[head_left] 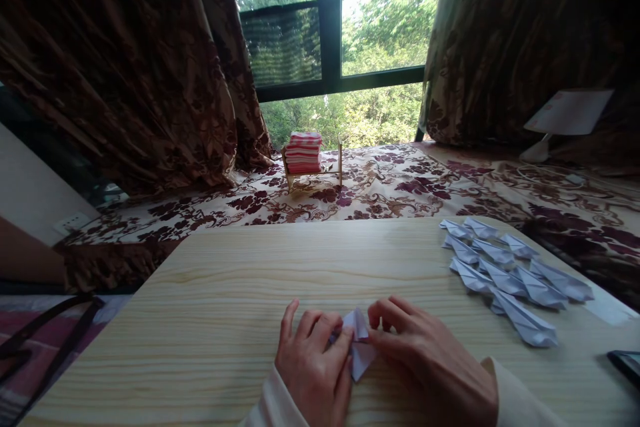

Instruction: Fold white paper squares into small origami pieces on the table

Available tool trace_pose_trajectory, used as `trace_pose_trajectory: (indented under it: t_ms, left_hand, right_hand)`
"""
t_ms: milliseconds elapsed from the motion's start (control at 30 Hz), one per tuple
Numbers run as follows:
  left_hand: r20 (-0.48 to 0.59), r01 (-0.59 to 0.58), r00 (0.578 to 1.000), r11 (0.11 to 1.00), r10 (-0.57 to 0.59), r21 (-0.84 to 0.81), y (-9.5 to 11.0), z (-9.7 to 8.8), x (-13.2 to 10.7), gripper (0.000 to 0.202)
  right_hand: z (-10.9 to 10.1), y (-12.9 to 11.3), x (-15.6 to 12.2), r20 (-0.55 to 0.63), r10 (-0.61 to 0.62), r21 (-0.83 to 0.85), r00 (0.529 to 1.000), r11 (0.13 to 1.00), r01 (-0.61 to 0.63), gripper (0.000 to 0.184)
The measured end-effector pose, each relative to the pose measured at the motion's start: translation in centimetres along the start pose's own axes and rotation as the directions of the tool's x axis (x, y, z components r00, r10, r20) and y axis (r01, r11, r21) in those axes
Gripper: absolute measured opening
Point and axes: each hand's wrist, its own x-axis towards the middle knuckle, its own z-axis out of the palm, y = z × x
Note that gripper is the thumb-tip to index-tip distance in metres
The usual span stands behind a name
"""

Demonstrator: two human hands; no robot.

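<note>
A small piece of folded white paper (363,357) lies on the wooden table near its front, between my two hands. My left hand (316,363) presses the paper from the left, thumb and fingers closed on its edge and covering part of it. From the right, my right hand (417,353) pinches the paper's right edge between thumb and fingertips. A pointed flap stands up in the middle of the paper. Several folded paper pieces (505,263), long and pointed, lie in rows at the table's right side.
The pale wooden table (200,320) has a rounded far right corner. A dark-edged device (625,367) lies at the right edge. Beyond, a small rack holds folded pink cloths (304,152) on a floral-covered ledge, with a lamp (570,113) to the right.
</note>
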Motion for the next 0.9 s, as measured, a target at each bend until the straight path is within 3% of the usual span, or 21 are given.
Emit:
trace_pose_trajectory:
  t_ms: [267, 567, 900]
  left_hand:
    - [-0.12, -0.05, 0.992, 0.998, 0.046, -0.035, -0.5, 1.0, -0.3, 0.028]
    - [-0.051, 0.026, 0.998, 0.995, -0.031, -0.094, -0.4, 0.8, -0.3, 0.025]
    - [-0.207, -0.167, 0.964, 0.986, 0.167, 0.017, -1.0, 1.1, -0.8, 0.031]
  right_hand:
    - [0.4, 0.3, 0.1, 0.006, -0.028, -0.07, 1.0, 0.997, 0.029, 0.009]
    - [0.6, 1.1, 0.4, -0.007, -0.186, -0.235, 0.982, 0.955, 0.18, 0.005]
    - [0.3, 0.4, 0.5, 0.054, -0.073, -0.098, 0.996, 0.992, 0.078, 0.012]
